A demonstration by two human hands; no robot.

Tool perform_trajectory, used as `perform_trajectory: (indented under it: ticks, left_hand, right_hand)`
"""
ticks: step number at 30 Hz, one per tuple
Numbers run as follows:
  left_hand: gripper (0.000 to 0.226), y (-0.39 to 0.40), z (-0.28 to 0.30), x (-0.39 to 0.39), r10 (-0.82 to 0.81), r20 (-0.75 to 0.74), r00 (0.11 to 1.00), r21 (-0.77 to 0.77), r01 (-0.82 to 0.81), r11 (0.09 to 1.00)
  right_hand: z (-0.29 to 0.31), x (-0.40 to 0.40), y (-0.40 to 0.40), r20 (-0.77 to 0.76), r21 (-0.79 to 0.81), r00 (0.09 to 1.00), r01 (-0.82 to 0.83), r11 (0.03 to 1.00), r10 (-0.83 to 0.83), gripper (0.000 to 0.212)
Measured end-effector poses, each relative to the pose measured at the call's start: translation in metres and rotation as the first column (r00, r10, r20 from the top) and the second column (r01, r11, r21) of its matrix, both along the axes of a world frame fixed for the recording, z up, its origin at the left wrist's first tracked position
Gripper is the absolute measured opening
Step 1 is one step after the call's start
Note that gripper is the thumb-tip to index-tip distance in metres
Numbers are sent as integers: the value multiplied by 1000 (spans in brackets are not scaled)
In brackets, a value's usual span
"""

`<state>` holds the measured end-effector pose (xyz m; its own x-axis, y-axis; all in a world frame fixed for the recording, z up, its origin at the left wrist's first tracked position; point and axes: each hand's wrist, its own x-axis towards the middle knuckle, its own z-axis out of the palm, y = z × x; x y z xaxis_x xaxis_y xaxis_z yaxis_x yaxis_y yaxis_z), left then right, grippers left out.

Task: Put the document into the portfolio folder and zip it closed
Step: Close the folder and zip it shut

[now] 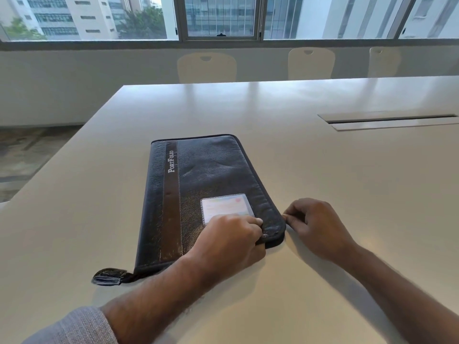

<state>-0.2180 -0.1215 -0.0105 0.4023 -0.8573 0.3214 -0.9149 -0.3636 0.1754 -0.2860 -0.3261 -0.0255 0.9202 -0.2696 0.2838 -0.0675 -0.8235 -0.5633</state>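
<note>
A black leather portfolio folder [206,184] lies flat and closed on the white table [323,175], with "PortFolio" on a dark stripe and a clear card window near its front. My left hand [231,242] presses down on the folder's near right corner, fingers curled over the edge. My right hand [315,227] sits just right of that corner, thumb and forefinger pinched on something small at the zipper edge; the zipper pull itself is too small to make out. No document is visible.
A black strap tab [109,276] sticks out from the folder's near left corner. A cable slot [387,120] is set into the table at the right. Chair backs [206,67] line the table's far side below the windows.
</note>
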Motion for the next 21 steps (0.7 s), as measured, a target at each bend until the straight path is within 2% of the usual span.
perform_trajectory:
  ticks: [7,12,16,21]
  left_hand:
    - [26,-3,-4,2,-39,116,992,-19,41,999]
    - [28,-2,-9,4,-5,34,999,-69,8,998]
    - [26,-2,-11,4,-3,26,1000,-87,6,996]
    - [27,-2,-11,5,-20,53,998,-104,25,994]
  right_hand:
    - [2,17,3,23,-36,1000,13,999,-12,13]
    - [-1,13,2,23,3,1000,5,1000,-5,19]
    - [-4,4,0,2,42,1000,-29,999,29,19]
    - [-2,16,1,27,-24,999,22,999,-22,16]
